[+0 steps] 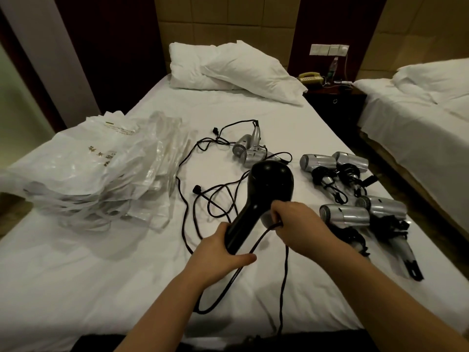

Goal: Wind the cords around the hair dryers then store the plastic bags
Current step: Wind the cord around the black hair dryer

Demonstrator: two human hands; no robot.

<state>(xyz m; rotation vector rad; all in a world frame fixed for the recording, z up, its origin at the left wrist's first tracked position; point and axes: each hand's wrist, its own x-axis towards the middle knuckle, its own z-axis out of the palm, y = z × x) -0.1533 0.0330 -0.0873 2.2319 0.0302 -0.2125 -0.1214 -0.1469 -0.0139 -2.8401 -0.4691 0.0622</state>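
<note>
Two white pillows [236, 69] sat at the head of the bed [76, 275]; right of it, a nightstand [335, 97] held a yellowish phone [310, 78] and bottle [333, 67].

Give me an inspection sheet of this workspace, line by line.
Surface: white bed sheet, rumpled.
Job's things: black hair dryer in hand; four silver dryers at right, cords wound; two silver dryers behind, unwound; plastic bags piled left.
Clutter: pillows.
Grippers: left hand grips the handle; right hand pinches the cord.
Cables: loose cords sprawl mid-bed.
Surroundings: nightstand with telephone, second bed.
</note>
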